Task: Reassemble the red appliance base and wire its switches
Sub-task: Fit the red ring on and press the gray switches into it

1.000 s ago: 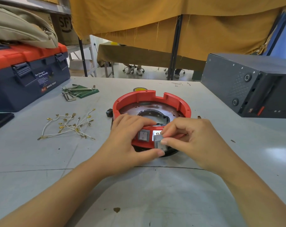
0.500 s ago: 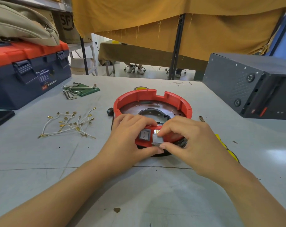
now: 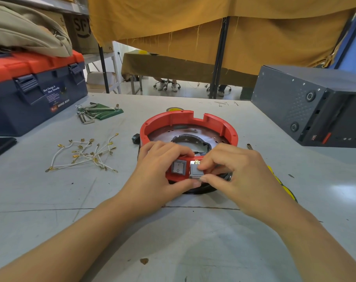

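The round red appliance base [image 3: 173,121] lies open side up on the grey table [image 3: 51,200]. One grey rocker switch [image 3: 178,167] sits seated in the base's near wall. Beside it, a second grey switch [image 3: 195,171] is half in its opening, pinched between the thumb and fingers of my right hand [image 3: 238,176]. My left hand [image 3: 156,176] grips the near wall of the base, fingers over the rim and thumb below the switches. A bundle of short white wires [image 3: 85,155] with brass terminals lies to the left.
A blue and red toolbox [image 3: 30,92] stands at the far left with hex keys [image 3: 91,112] on a green pouch in front of it. A dark grey metal case [image 3: 315,106] occupies the right. A yellow-handled screwdriver [image 3: 283,184] lies behind my right hand.
My right hand has brought the second switch from in front of the base into its opening and keeps pinching it there. My left hand still holds the base.
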A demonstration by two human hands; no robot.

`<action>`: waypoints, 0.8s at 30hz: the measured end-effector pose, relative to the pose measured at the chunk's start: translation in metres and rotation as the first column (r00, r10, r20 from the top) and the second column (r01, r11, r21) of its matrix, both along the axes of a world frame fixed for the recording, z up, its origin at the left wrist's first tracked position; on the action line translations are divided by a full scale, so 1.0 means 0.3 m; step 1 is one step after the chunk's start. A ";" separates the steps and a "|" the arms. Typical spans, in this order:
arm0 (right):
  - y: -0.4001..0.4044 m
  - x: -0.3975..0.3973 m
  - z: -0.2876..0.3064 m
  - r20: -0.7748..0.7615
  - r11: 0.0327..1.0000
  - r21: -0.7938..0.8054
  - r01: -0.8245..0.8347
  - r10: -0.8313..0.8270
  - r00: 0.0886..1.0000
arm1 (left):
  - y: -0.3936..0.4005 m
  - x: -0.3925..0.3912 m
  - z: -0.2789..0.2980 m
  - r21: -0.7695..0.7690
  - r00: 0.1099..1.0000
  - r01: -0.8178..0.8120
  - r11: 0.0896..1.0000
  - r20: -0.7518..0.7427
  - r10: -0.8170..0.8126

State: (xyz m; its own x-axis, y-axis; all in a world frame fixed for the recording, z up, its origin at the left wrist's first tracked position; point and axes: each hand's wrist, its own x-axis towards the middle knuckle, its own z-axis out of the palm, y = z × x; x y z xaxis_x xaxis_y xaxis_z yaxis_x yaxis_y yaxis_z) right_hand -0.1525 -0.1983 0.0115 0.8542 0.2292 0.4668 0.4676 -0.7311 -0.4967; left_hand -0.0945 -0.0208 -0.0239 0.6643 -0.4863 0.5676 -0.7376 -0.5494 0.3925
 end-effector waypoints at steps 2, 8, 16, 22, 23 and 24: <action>0.000 0.001 0.000 0.007 1.000 -0.004 -0.001 0.001 1.000 | 0.002 0.000 0.000 -0.001 1.000 0.010 1.000 0.000 -0.010; -0.002 0.000 0.002 -0.017 0.998 0.056 0.000 0.001 1.000 | 0.004 -0.001 0.002 -0.008 1.000 0.023 1.000 0.008 -0.023; -0.003 -0.004 0.008 -0.049 0.998 0.060 0.016 -0.013 0.999 | 0.005 -0.005 0.007 -0.014 0.999 0.034 0.999 0.009 -0.034; -0.003 -0.002 0.008 -0.062 0.998 0.058 0.020 -0.016 0.998 | 0.006 -0.005 0.009 -0.020 0.999 0.038 0.999 0.001 -0.038; -0.003 -0.002 0.007 -0.064 0.998 0.055 0.020 -0.016 0.998 | 0.007 -0.006 0.009 -0.018 0.999 0.040 0.999 0.002 -0.040; -0.004 -0.002 0.006 -0.064 0.999 0.047 0.019 -0.016 0.998 | 0.007 -0.006 0.010 -0.017 0.999 0.040 0.999 0.004 -0.040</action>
State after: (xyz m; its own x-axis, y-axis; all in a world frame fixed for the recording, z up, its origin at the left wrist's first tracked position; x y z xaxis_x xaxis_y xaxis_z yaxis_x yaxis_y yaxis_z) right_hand -0.1533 -0.1993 0.0133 0.8863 0.1927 0.4212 0.4211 -0.7138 -0.5596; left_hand -0.0964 -0.0188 -0.0210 0.6424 -0.5029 0.5783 -0.7604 -0.5127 0.3987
